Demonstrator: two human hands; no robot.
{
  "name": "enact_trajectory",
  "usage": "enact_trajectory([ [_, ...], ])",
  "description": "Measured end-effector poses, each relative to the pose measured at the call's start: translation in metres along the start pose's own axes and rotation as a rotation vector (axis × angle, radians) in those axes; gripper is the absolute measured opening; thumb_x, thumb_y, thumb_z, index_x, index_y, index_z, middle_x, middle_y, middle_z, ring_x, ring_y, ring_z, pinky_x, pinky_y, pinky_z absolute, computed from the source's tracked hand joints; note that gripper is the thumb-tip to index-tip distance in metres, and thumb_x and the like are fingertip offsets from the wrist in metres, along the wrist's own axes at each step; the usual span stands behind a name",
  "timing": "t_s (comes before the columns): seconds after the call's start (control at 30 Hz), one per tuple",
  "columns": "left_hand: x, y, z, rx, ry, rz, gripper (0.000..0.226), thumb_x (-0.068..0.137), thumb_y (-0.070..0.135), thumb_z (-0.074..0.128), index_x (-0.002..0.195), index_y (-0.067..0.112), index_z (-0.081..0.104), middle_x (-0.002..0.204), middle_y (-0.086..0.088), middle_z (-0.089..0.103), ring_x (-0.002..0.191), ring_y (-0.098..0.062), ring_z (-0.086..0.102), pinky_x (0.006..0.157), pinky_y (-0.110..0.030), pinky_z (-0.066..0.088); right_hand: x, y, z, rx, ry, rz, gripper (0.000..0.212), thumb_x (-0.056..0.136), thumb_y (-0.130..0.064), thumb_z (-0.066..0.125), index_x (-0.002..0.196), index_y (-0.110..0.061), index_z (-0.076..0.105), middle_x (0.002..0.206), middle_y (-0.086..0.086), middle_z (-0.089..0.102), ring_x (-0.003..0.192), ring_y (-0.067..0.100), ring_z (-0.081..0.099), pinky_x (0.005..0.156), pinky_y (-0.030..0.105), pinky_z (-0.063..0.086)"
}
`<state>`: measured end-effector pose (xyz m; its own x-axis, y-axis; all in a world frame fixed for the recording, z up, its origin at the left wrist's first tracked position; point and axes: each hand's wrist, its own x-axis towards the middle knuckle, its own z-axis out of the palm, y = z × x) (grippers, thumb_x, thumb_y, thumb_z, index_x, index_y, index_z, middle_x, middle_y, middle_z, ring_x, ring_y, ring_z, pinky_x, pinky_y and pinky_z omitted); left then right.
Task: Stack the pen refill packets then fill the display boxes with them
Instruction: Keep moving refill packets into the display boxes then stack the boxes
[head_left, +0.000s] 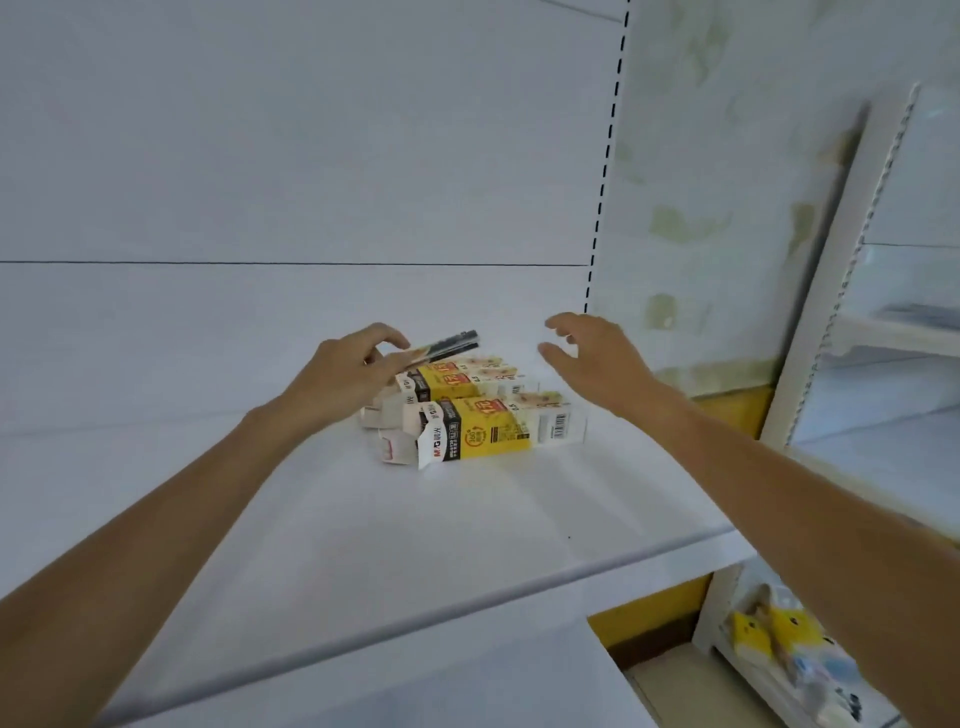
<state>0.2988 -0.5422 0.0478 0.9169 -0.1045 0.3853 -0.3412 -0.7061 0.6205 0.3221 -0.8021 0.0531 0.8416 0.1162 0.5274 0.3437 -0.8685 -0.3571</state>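
Observation:
On the white shelf (395, 530) lie yellow, black and white display boxes on their sides: a near one (488, 431) with its end flaps open, and two more (462, 379) just behind it. My left hand (348, 374) pinches a small stack of pen refill packets (447, 345) and holds it slanted just above the rear boxes. My right hand (587, 353) hovers to the right of the boxes with fingers spread and loosely bent, touching nothing.
A white back panel rises behind the shelf, with a slotted upright (605, 171) at its right. Another white shelf unit (878, 322) stands at the far right. Colourful goods (779, 654) sit low on the right.

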Motion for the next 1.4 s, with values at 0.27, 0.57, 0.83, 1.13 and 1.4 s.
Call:
enact_trajectory([
  [0.27,-0.047,-0.043,-0.013,0.118,0.092,-0.247,0.009,0.088,0.037,0.058,0.085,0.034,0.065,0.075,0.001,0.065,0.052,-0.003,0.048,0.054,-0.022,0.033,0.009,0.035,0.063,-0.002,-0.27,-0.111,0.041,0.091,-0.049,0.042,0.091,-0.015,0.064,0.081,0.0,0.067,0.076,0.017,0.058,0.059,0.028,0.037],
  [0.57,-0.067,-0.039,0.015,0.215,0.137,-0.249,0.006,0.084,0.04,0.061,0.078,0.04,0.063,0.06,0.01,0.05,0.056,-0.007,0.045,0.059,-0.024,0.035,0.014,0.042,0.079,-0.032,-0.13,-0.223,0.036,0.088,-0.035,0.042,0.06,-0.013,0.042,0.06,0.001,0.052,0.06,0.021,0.047,0.053,0.028,0.033],
  [0.83,-0.051,-0.024,0.034,0.162,0.11,-0.229,0.003,0.084,0.039,0.059,0.085,0.04,0.062,0.072,0.008,0.058,0.067,-0.012,0.048,0.061,-0.027,0.033,0.014,0.043,0.079,-0.016,-0.135,-0.248,0.036,0.087,-0.035,0.043,0.058,-0.016,0.033,0.058,-0.003,0.043,0.057,0.017,0.038,0.051,0.026,0.027],
  [1.13,-0.039,-0.028,0.034,0.006,0.094,-0.271,0.005,0.083,0.034,0.059,0.08,0.035,0.064,0.084,-0.007,0.063,0.08,-0.022,0.052,0.072,-0.029,0.035,0.015,0.045,0.082,-0.046,-0.125,-0.287,0.031,0.089,-0.036,0.041,0.066,-0.016,0.045,0.069,-0.002,0.053,0.068,0.02,0.047,0.051,0.027,0.027],
  [1.4,-0.034,-0.017,0.051,0.086,0.032,-0.253,0.007,0.093,0.028,0.053,0.092,0.032,0.058,0.077,0.01,0.058,0.075,-0.011,0.051,0.063,-0.023,0.034,0.016,0.043,0.085,-0.057,-0.118,-0.298,0.031,0.09,-0.037,0.04,0.079,-0.013,0.057,0.078,-0.001,0.059,0.076,0.02,0.051,0.055,0.028,0.032],
])
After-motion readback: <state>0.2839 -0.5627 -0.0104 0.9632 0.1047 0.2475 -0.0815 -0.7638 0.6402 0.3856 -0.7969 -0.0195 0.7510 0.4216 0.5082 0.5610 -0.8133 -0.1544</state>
